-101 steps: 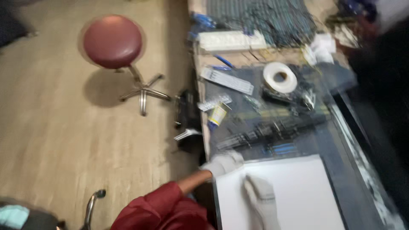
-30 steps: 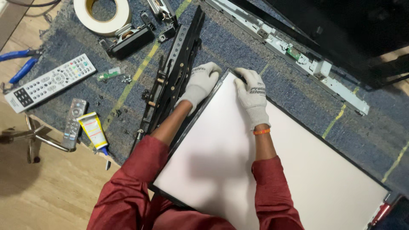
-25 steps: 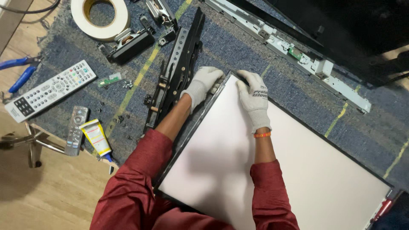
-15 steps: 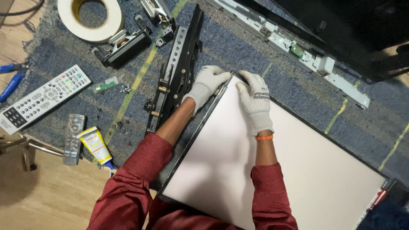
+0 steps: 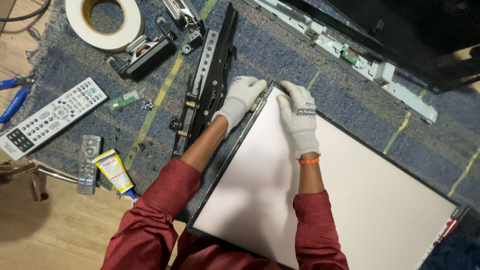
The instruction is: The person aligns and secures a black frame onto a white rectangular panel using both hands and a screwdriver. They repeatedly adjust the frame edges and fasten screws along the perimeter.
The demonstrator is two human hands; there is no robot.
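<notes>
- Head view: left hand (image 5: 241, 100) curled over the white panel (image 5: 310, 200) at its top corner.
- Right hand (image 5: 299, 117) flat on the panel (fingers spread), beside that corner.
- Black bracket (image 5: 207, 82) just left of the panel.

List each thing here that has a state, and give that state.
left hand: gloved, gripping the panel's corner edge
right hand: gloved, flat on the panel, fingertips at the corner
white panel: lying flat in its dark frame on the rug
tape roll: lying flat
black bracket: lying loose beside the panel
large remote: face up
tube: capped, lying flat
</notes>
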